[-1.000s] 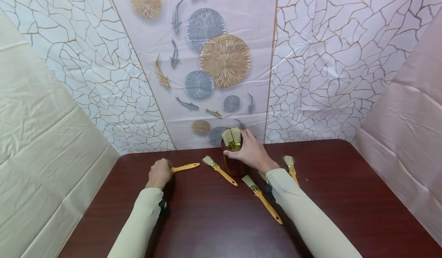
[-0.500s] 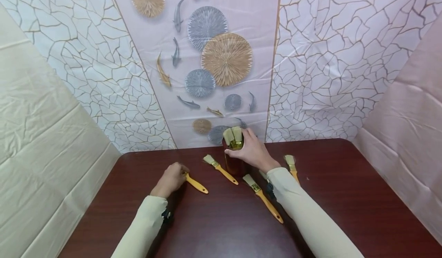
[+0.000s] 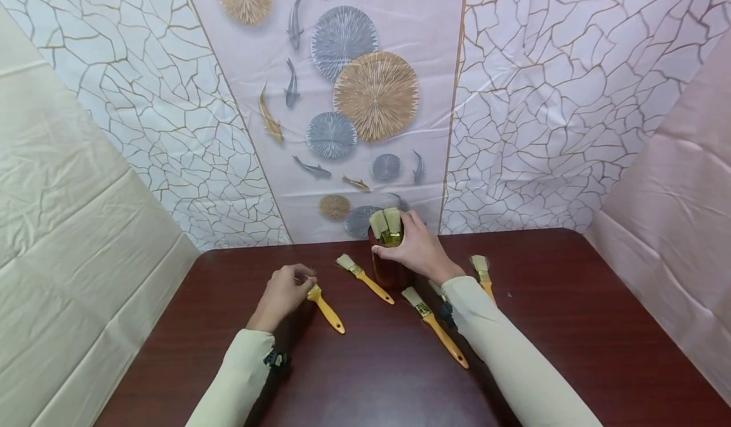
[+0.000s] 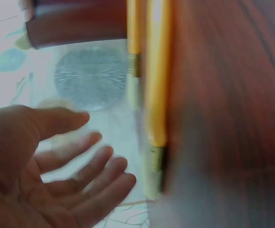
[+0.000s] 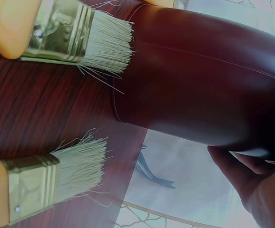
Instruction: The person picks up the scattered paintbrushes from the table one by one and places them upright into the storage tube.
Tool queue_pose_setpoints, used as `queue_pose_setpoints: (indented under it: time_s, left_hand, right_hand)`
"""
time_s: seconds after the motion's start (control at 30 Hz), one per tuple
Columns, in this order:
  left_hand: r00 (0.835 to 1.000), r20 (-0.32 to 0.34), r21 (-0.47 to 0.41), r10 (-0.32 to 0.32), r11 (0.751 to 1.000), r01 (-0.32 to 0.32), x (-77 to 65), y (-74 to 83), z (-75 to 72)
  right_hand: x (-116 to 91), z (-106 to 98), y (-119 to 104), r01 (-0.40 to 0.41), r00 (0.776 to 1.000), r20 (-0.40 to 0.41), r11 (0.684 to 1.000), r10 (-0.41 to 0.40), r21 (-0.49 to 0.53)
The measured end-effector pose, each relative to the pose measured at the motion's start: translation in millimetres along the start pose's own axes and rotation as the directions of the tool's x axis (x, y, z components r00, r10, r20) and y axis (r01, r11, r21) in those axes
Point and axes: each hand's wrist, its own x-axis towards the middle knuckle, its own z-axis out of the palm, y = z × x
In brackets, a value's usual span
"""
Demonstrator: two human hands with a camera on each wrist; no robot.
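My left hand (image 3: 283, 295) hovers by the bristle end of a yellow-handled paintbrush (image 3: 328, 311) on the left of the table. In the left wrist view its fingers are spread and loosely bent, with a gap between them and that paintbrush (image 4: 157, 95). My right hand (image 3: 419, 249) grips the upper part of a dark red-brown cylindrical holder (image 3: 384, 271), thumb and fingers on opposite sides. Pale bristles of paintbrushes (image 3: 385, 224) stick up from its mouth. The right wrist view shows the holder's smooth wall (image 5: 199, 80) and my fingers at its upper end.
Another paintbrush (image 3: 365, 279) lies left of the holder, and one (image 3: 435, 328) lies in front. A further paintbrush (image 3: 483, 276) lies to the right, partly behind the sleeve. The dark wooden table (image 3: 354, 376) backs onto a patterned wall cloth (image 3: 514, 129).
My left hand has moved right and let go of its paintbrush. The paintbrush has turned, its handle now pointing toward the front right. My right hand stays on the holder.
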Motion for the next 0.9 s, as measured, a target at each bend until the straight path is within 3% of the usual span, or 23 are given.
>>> queue_pose_setpoints:
  time_s: [0.13, 0.37, 0.63, 0.9]
  left_hand:
    - [0.994, -0.049, 0.054, -0.100, 0.993, 0.102, -2.9, 2.2, -5.7]
    - [0.968, 0.033, 0.101, -0.250, 0.964, 0.245, -3.1, -0.2, 3.9]
    - [0.965, -0.018, 0.089, -0.261, 0.961, 0.261, 4.5, -0.9, 22.3]
    - [0.967, 0.056, 0.079, -0.249, 0.966, 0.244, 11.2, 6.1, 25.6]
  right_hand:
    - [-0.5, -2.4, 0.8, 0.002, 1.000, -0.004, 1.000, -0.003, -0.007]
    - [-1.8, -1.8, 1.3, 0.004, 1.000, -0.002, 1.000, -0.004, 0.009]
    - [-2.4, 2.7, 0.4, -0.001, 1.000, 0.007, 1.000, 0.001, -0.002]
    - [-1.0, -0.4, -0.1, -0.001, 1.000, -0.002, 1.000, 0.001, -0.002]
